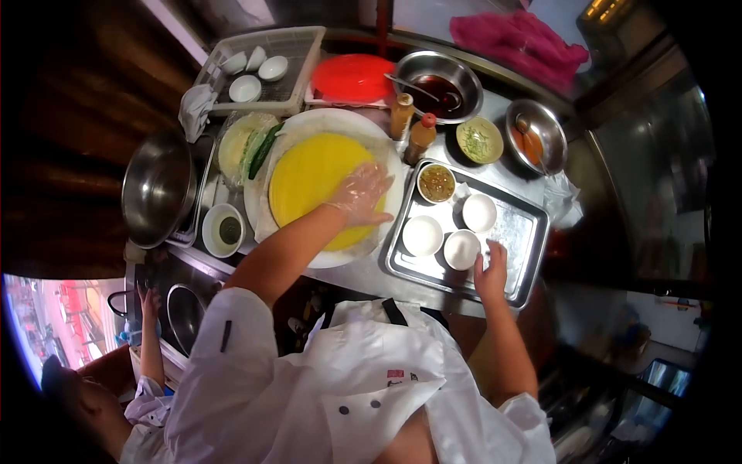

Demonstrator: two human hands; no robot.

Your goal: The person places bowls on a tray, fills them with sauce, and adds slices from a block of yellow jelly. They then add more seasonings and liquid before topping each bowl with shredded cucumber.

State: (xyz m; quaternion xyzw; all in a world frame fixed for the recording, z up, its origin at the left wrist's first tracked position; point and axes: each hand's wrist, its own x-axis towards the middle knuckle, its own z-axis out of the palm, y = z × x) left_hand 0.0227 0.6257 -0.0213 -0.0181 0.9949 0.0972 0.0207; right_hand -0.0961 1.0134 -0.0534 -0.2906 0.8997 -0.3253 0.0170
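Observation:
My left hand [361, 195], in a clear plastic glove, rests palm down with fingers outstretched on a round flat yellow slab of food [309, 182]. A pale sheet lies beneath the slab on a large white round plate [325, 117]. On the metal tray [514, 220] to the right, my bare right hand [491, 271] has thumb and fingers apart, the thumb right at the rim of a small white bowl [461, 250]. Beside that bowl stand another white bowl [423, 235], a third white bowl [480, 212] and a bowl of brown chunky sauce [436, 183].
Behind are two bottles [421, 139], a steel bowl of dark liquid [444, 81], chopped greens [479, 141] and a steel bowl with a spoon [535, 135]. A cucumber [264, 151] lies left of the slab. At lower left, another person's hand [149, 301] is near a pan [185, 317].

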